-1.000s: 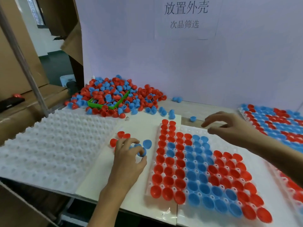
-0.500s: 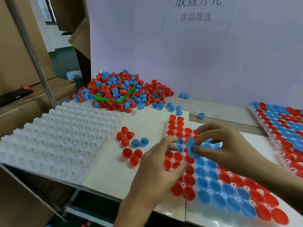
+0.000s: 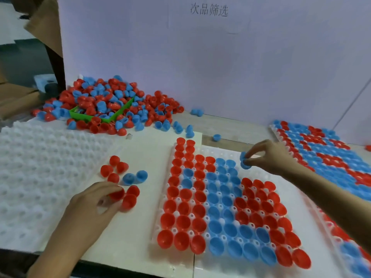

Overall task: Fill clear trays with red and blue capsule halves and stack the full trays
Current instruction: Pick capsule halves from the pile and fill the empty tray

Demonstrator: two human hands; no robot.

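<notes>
We see the right hand pinching a blue capsule half between thumb and fingertips, held just above the far right part of the clear tray, beside its blue columns. The left hand has its fingers curled around a red capsule half, touching two more loose red halves on the white board left of the tray. Printed characters on the pale backboard read 次品筛选. The halves are glossy plastic domes, seated open side up in the tray's round pockets. A mixed pile spills around a green bin behind; a dimpled white tray stack lies at left, a filled tray at right
</notes>
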